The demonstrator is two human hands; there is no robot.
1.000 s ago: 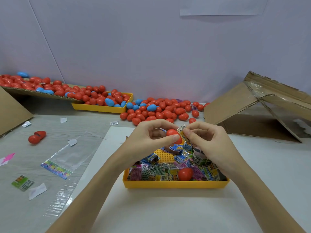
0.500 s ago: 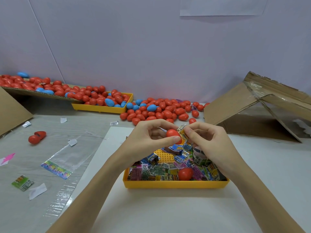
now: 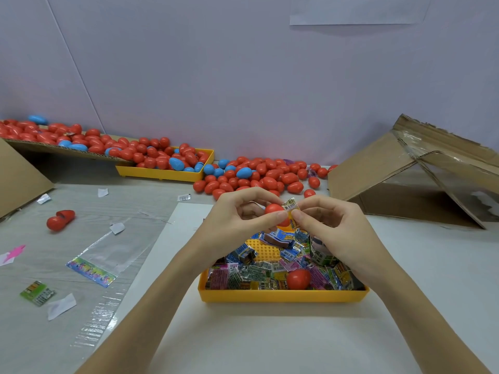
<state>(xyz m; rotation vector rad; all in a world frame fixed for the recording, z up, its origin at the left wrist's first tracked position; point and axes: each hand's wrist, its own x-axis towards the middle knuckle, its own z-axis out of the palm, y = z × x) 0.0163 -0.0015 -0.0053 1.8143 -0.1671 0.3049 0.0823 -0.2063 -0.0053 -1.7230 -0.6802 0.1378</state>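
My left hand (image 3: pixel 237 220) grips a red egg (image 3: pixel 274 210) between thumb and fingertips, above the far end of the yellow tray (image 3: pixel 283 296). My right hand (image 3: pixel 332 228) pinches a small printed packet (image 3: pixel 291 207), which touches the egg at its 3 o'clock side. The tray sits on the counter (image 3: pixel 270 341), with a heap of red and blue eggs (image 3: pixel 259 176) at its 12 o'clock.

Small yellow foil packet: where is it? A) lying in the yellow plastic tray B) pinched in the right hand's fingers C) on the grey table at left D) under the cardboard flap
B: the right hand pinches the small yellow foil packet beside the red plastic egg that the left hand grips, above the yellow plastic tray.
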